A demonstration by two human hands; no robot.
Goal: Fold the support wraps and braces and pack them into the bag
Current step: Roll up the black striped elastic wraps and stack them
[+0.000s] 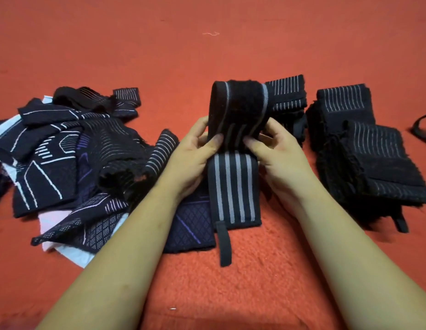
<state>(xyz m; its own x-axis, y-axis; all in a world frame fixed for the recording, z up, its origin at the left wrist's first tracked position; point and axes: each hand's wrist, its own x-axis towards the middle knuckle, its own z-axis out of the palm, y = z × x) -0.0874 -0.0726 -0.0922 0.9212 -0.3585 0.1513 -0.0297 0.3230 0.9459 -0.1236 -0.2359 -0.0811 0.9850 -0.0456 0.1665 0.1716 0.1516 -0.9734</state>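
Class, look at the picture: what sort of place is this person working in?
Probably a floor indoors, perhaps at home: red carpet fills the view, with a loose pile of braces and folded wraps lying directly on it. No table or bag shows.

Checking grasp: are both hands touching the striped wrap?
Touching. The head view shows left hand and right hand pinching the striped wrap at its fold.

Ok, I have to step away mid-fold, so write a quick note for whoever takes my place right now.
Left hand and right hand: both pinch the striped wrap at its fold, top half doubled over, its loop tab on the red carpet.
Done: folded stacks on the right.
Left: finish this fold, then the loose pile on the left. No bag in view, so packing is still to do.
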